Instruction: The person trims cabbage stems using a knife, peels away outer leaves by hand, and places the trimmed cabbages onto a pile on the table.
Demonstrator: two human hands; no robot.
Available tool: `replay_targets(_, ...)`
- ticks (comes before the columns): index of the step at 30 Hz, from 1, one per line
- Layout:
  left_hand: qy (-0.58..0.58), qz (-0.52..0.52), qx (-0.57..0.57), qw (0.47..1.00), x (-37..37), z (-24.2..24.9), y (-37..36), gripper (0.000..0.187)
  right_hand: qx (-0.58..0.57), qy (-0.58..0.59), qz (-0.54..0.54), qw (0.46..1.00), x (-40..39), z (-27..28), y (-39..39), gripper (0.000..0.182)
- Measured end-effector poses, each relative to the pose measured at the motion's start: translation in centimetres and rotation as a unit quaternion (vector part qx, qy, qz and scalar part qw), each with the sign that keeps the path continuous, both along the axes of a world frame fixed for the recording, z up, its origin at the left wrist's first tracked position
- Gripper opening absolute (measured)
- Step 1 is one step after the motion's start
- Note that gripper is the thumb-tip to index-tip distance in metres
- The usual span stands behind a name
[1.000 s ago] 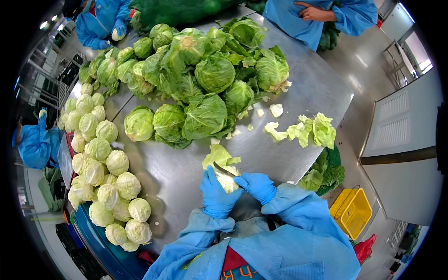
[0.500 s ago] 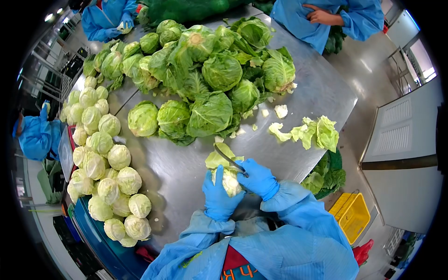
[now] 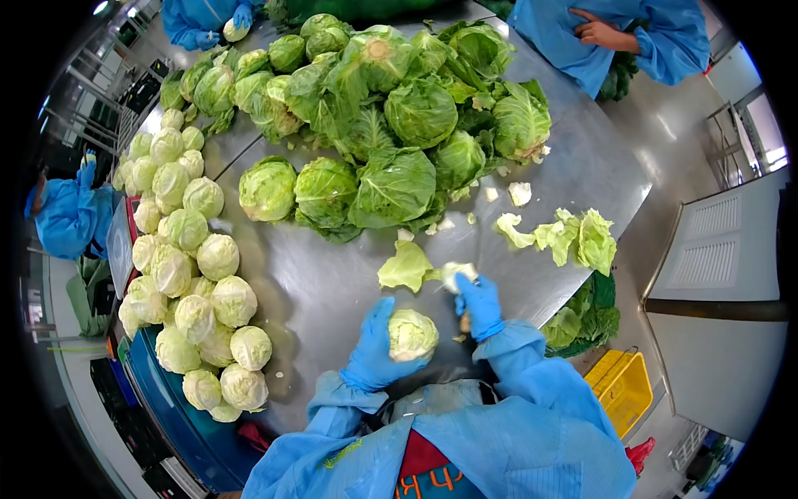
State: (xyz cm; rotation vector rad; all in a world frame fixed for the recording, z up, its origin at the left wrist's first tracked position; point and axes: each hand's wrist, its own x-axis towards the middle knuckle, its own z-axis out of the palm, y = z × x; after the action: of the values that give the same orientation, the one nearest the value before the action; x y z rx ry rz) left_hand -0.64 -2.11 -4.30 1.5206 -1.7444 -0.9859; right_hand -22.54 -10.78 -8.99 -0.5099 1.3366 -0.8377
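Note:
In my gloved left hand (image 3: 371, 348) a pale, trimmed cabbage head (image 3: 413, 335) is cupped from its left side, just above the steel table. To its right, my gloved right hand (image 3: 480, 308) is closed around a knife, whose brownish handle end (image 3: 465, 322) shows below the fingers; the blade is not distinct. A blurred whitish cabbage piece (image 3: 459, 274) is at that hand's upper fingertips. On the table beyond both hands lies a loose light green leaf (image 3: 406, 266).
Untrimmed green cabbages (image 3: 392, 187) are heaped across the steel table (image 3: 324, 283). Trimmed pale heads (image 3: 233, 300) are piled at left. Cut leaves (image 3: 573, 237) lie at right, near the table edge. A yellow crate (image 3: 623, 391) stands below. Co-workers in blue gowns (image 3: 573, 41) are around.
The right hand has moved off the cabbage with a whitish piece. The outer leaf now lies separate on the table. My left hand has drawn the cabbage slightly closer. The view has shifted slightly.

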Motion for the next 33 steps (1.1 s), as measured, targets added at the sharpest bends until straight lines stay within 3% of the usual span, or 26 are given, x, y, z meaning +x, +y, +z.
replay_targets(1, 0.000, -0.001, -0.011, 1.000, 0.5, 0.0, 0.1, 0.103, -0.054, 0.147, -0.018, 0.987, 0.1, -0.5, -1.0, 0.031)
replay_targets(2, 0.041, 0.017, 0.008, 0.999, 1.0, -0.4, 0.4, 0.102, -0.205, 0.285, -0.024, 0.936, -0.6, -0.4, -1.1, 0.037)
replay_targets(3, 0.083, 0.035, 0.027, 0.996, 1.3, -1.3, 0.7, 0.102, -0.349, 0.409, -0.030, 0.842, -1.4, -0.2, -1.1, 0.044)
replay_targets(4, 0.126, 0.052, 0.046, 0.990, 1.5, -1.7, 0.9, 0.101, -0.321, 0.425, 0.030, 0.846, -1.4, 1.6, -0.8, 0.048)
replay_targets(6, 0.092, 0.049, 0.037, 0.994, 1.6, -1.6, 0.8, 0.101, -0.259, 0.454, 0.144, 0.840, -1.5, 4.2, -0.3, 0.058)
replay_targets(9, 0.016, 0.010, -0.002, 1.000, 0.9, -0.6, 0.0, 0.099, -0.192, 0.162, 0.311, 0.917, 0.9, 4.4, 0.7, 0.059)
replay_targets(12, -0.008, -0.016, -0.037, 0.999, 0.5, -0.3, -0.3, 0.096, -0.199, 0.124, 0.451, 0.861, 2.3, 3.0, -0.1, 0.054)
replay_targets(15, -0.002, -0.030, -0.023, 0.999, 0.7, -0.1, -0.5, 0.094, -0.262, 0.127, 0.447, 0.846, 2.2, 2.3, -0.3, 0.040)
replay_targets(18, 0.020, -0.025, 0.004, 0.999, 0.8, -0.2, -0.4, 0.092, -0.360, 0.269, 0.478, 0.754, 2.0, 3.3, -0.7, 0.030)
replay_targets(21, 0.035, -0.050, 0.011, 0.998, 1.6, -0.3, -0.2, 0.094, -0.342, 0.293, 0.446, 0.773, -0.1, 1.4, -1.8, 0.028)
replay_targets(22, 0.035, -0.064, 0.012, 0.997, 2.2, -0.4, 0.0, 0.096, -0.369, 0.304, 0.391, 0.786, -1.1, -0.8, -1.6, 0.028)
replay_targets(24, 0.107, -0.044, 0.023, 0.993, 3.3, -1.2, 1.0, 0.094, -0.311, 0.424, 0.309, 0.793, -3.3, -3.3, -1.1, 0.031)
replay_targets(25, 0.143, -0.034, 0.028, 0.989, 3.8, -1.8, 1.4, 0.093, -0.300, 0.444, 0.242, 0.809, -4.5, -3.4, -1.2, 0.033)
replay_targets(26, 0.181, -0.021, 0.048, 0.982, 4.2, -2.1, 1.9, 0.095, -0.316, 0.510, 0.183, 0.779, -5.5, -3.0, -1.3, 0.032)
replay_targets(29, 0.277, -0.001, 0.109, 0.955, 5.3, -3.1, 2.8, 0.102, -0.346, 0.479, 0.069, 0.804, -5.8, 0.8, -1.9, 0.037)
replay_targets(32, 0.331, -0.014, 0.164, 0.929, 5.8, -3.1, 2.7, 0.116, -0.368, 0.383, 0.204, 0.822, -3.0, 2.9, -0.2, 0.043)
replay_targets(33, 0.345, -0.013, 0.176, 0.922, 5.6, -2.0, 2.3, 0.119, -0.239, 0.251, 0.269, 0.899, -1.3, 3.2, 0.4, 0.047)
